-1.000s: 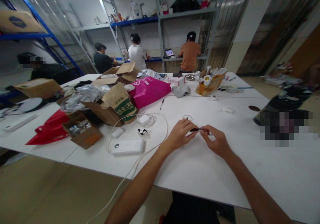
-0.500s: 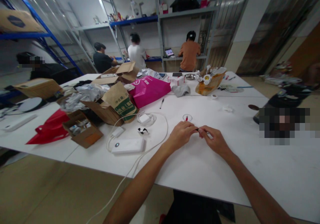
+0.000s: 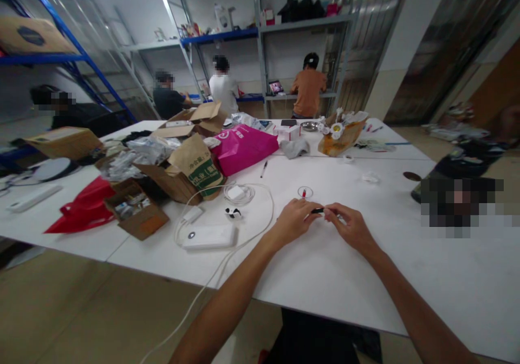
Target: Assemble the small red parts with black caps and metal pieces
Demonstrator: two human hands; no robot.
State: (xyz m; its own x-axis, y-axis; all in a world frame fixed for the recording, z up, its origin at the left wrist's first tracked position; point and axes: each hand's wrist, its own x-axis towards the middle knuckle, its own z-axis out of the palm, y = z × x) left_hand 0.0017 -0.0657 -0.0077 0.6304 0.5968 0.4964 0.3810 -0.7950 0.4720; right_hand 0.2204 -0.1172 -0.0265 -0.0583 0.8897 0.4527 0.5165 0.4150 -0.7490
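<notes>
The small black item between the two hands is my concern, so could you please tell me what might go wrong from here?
The small black item, held at the fingertips of the left hand and right hand, might slip and drop.
The small red object just beyond the left hand could get knocked.
The white cable hangs over the table edge near the left forearm, which might snag it.

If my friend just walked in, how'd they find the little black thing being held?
Find the big white table, then the left hand and right hand close together. The little black thing is held between them, whereas the pen-like thing lies farther off, untouched.
</notes>
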